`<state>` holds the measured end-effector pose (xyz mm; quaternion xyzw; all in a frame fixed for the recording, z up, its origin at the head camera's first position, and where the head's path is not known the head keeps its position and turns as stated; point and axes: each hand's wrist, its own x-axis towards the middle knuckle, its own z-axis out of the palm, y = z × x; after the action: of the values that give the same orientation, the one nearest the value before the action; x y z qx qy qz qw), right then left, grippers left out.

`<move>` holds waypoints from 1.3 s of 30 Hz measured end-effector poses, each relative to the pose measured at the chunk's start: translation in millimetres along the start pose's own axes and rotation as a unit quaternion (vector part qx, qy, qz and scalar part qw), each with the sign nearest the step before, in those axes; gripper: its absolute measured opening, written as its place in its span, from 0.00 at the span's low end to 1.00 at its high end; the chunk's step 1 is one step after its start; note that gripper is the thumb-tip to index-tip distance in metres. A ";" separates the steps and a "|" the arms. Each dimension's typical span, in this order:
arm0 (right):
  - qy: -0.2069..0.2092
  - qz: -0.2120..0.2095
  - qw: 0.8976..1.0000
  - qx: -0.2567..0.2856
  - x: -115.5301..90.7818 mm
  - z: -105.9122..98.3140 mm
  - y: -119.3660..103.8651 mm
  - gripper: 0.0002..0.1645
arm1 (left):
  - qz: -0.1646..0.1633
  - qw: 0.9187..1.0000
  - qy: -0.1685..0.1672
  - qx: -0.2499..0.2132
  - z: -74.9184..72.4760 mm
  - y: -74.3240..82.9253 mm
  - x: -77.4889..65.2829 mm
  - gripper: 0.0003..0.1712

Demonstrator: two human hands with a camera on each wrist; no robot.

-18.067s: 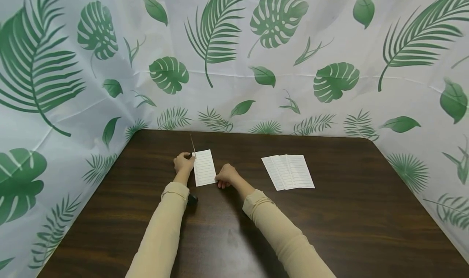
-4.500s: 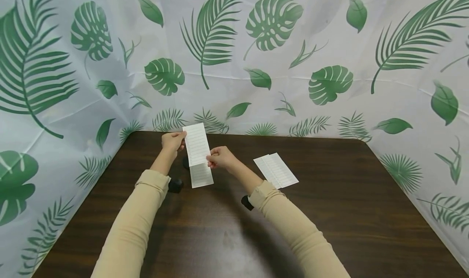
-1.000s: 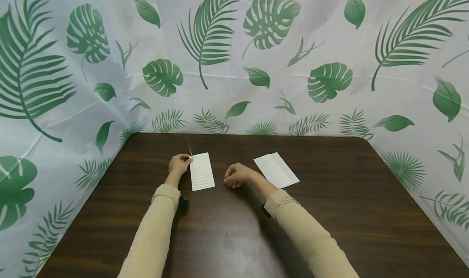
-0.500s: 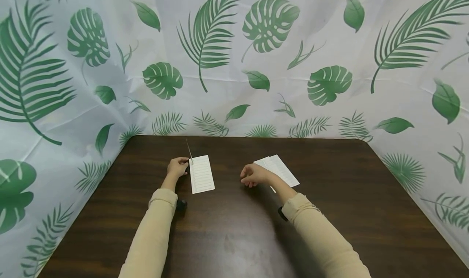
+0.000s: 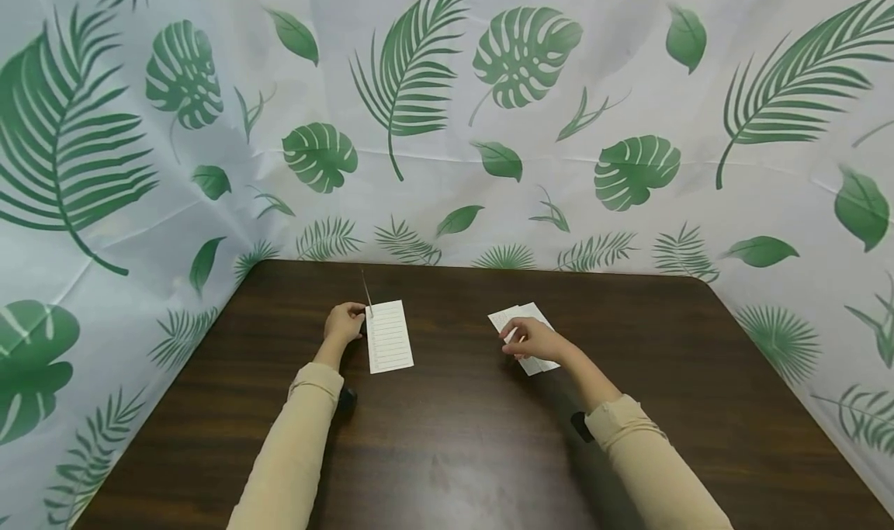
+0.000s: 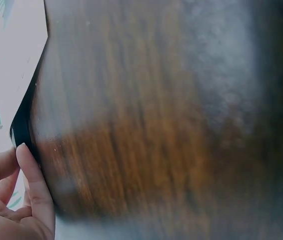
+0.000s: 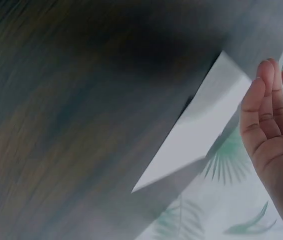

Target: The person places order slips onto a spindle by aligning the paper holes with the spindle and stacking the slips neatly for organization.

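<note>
A white lined paper slip (image 5: 391, 340) lies on the table at left of centre in the head view. From its upper left corner rises the thin rod of a receipt spike (image 5: 367, 291). My left hand (image 5: 344, 322) pinches the dark base (image 6: 23, 125) at the slip's edge, mostly hidden under the paper. Two overlapping lined slips (image 5: 538, 313) lie at right. Above them hovers my right hand (image 5: 536, 339), fingers loosely bent and holding nothing; it hides part of the slips. In the right wrist view its fingers (image 7: 274, 100) extend beside a slip (image 7: 191, 135).
The dark wood table (image 5: 447, 413) reaches back to a white leaf-print curtain (image 5: 433, 111), which also hangs along both sides. Small black devices sit under both wrists.
Eighteen seconds ago three slips lay at right; now two do. Later both hands raised a slip over the spike; it now lies flat there. The right hand has since moved rightward over the remaining slips.
</note>
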<state>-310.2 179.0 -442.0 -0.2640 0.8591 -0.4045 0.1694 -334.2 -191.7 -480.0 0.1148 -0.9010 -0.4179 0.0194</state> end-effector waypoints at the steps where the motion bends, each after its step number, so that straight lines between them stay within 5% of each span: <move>1: 0.007 -0.001 1.000 -0.002 -3.4 -3.3 2.0 0.16 | 0.003 1.000 0.002 0.002 -1.0 2.1 -3.2 0.15; 8: 0.070 0.007 0.993 -0.091 -24.7 -26.0 16.5 0.18 | -0.016 1.000 0.008 0.008 2.8 6.8 -6.3 0.15; 14: 0.065 0.051 0.981 -0.176 -41.7 -40.5 39.8 0.31 | -0.034 0.999 0.004 0.006 5.1 13.0 -7.8 0.16; 23: 0.014 0.086 0.975 -0.206 -51.3 -48.1 54.6 0.52 | -0.034 0.999 0.014 0.015 5.9 19.6 -7.4 0.15; 39: 0.018 0.100 0.968 -0.231 -42.9 -35.5 53.8 0.49 | -0.040 0.999 0.017 0.023 -3.8 12.9 -13.1 0.16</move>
<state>-310.7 254.6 -459.0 -0.2014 0.9541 -0.1805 0.1283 -323.4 -183.6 -467.0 0.1582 -0.9048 -0.3952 0.0150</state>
